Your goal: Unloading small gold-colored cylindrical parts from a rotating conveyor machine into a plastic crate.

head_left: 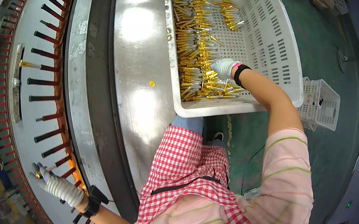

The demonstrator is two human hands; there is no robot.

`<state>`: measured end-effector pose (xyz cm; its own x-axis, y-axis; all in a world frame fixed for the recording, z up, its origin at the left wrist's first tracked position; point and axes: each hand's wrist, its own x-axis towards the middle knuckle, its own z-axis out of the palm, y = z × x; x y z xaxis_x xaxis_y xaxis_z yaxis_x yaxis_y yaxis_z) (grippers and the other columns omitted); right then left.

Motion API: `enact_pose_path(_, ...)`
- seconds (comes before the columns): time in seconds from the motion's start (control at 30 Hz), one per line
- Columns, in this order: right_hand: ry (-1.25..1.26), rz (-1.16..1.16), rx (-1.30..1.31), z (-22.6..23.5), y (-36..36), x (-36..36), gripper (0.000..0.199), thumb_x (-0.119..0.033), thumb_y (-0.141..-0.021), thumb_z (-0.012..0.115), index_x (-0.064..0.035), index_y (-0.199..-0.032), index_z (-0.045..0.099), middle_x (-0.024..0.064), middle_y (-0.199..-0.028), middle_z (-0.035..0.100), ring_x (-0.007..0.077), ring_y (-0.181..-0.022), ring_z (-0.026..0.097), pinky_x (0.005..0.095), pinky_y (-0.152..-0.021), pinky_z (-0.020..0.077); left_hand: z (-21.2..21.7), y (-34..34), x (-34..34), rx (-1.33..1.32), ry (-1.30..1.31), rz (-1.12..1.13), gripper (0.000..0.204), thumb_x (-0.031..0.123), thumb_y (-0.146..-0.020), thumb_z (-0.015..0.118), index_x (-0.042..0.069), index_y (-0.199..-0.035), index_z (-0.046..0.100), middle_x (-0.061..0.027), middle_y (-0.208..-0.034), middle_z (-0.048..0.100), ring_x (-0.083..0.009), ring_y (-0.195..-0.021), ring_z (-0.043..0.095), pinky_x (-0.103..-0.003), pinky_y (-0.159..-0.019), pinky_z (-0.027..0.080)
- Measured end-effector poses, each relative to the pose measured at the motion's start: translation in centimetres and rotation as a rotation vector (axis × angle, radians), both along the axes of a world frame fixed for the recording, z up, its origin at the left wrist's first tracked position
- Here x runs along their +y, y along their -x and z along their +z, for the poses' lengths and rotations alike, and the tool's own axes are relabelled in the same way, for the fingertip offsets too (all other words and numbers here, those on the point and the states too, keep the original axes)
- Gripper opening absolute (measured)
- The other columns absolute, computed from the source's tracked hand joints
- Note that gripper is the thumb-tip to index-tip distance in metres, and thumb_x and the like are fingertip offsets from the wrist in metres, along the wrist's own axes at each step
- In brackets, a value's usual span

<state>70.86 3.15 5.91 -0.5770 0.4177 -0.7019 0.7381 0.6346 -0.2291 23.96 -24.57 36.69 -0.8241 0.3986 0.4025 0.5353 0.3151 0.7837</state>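
Note:
My left hand (55, 185), in a pale striped glove with grey fingertips, is at the lower end of a row of dark rods (43, 83) with reddish-brown bases. Its fingers are closed on a small gold-coloured piece (38, 175), mostly hidden by them. My right hand (223, 68), also gloved, reaches into a white plastic crate (286, 58). Its fingers curl down at a pile of slim gold-and-silver pieces (196, 35); what they grip, if anything, is hidden. A few rods carry a gold-and-silver piece (32, 65).
The crate overhangs a shiny metal worktop (139, 54), where a small yellow bit (152, 83) lies. A grey rail (99, 52) runs between worktop and rods. Smaller white baskets (328, 107) stand on the green floor (323, 153) at right. A second row of rods curves along the far left.

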Motion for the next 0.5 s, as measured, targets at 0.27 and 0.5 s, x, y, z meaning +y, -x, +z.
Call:
enact_pose_path(0.27, -0.056, -0.019, -0.076, -6.4, -0.2, -0.1, 0.034, -0.013, -0.089, 0.047, -0.0063, -0.121, 0.052, 0.0176, -0.12, 0.058, 0.0334, -0.108, 0.058, 0.0435, -0.09, 0.0473, 3.6, -1.9, -1.0, 0.011, 0.003, 0.107, 0.036, 0.013, -0.097, 0.044, -0.001, -0.13, 0.044, -0.0177, -0.132, 0.049, -0.0238, -0.121, 0.05, -0.032, -0.1, 0.044)
enact_pose_path(0.5, 0.264, -0.309, -0.033, -6.8, 1.2, 3.6, 0.068, -0.034, -0.083, 0.061, -0.0021, -0.137, 0.037, 0.0213, -0.135, 0.046, 0.0349, -0.125, 0.043, 0.039, -0.105, 0.0343, 5.3, -0.8, -1.9, 0.138, -0.013, 0.296, 0.039, 0.01, -0.094, 0.045, -0.002, -0.131, 0.043, -0.018, -0.132, 0.048, -0.0252, -0.112, 0.054, -0.028, -0.079, 0.056)
